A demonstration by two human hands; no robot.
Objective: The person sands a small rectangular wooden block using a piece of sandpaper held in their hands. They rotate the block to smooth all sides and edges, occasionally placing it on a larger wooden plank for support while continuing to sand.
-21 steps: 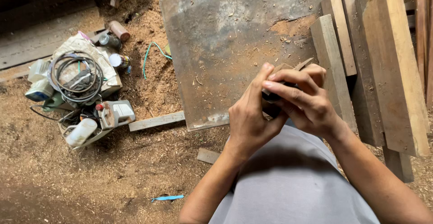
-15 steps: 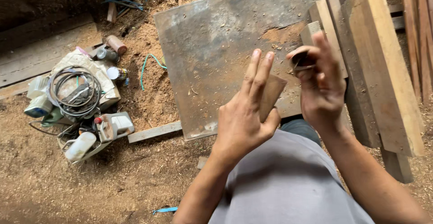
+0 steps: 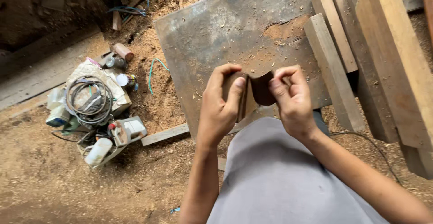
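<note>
We hold a brown folded sheet (image 3: 252,93), prob sandpaper, w/ both hands over our lap, just in front of the metal plate (image 3: 225,30). Left hand (image 3: 221,109) is closed on the sheet's left part: thumb on the near face, fingers curled over the top edge and behind. Right hand (image 3: 291,100) pinches the right part, fingertips bent over the top edge, thumb side toward us. Sheet stands roughly upright, bent in the middle into a shallow dip between the two hands; darker face shows on the right half, lighter edge near the left thumb. Both hands close together, not touching each other as far as we can tell.

Grey cloth (image 3: 279,179) covers our lap below the hands. Metal plate lies flat on the sawdust floor (image 3: 54,183), rusty, w/ sawdust patches. Wooden planks (image 3: 361,57) stacked to the right of the plate, near the right hand but apart. Far left: pile of clutter w/ a coiled cable (image 3: 88,100), cans and bottles, well apart from the hands. A blue cord (image 3: 155,70) lies in the sawdust between pile and plate.
</note>
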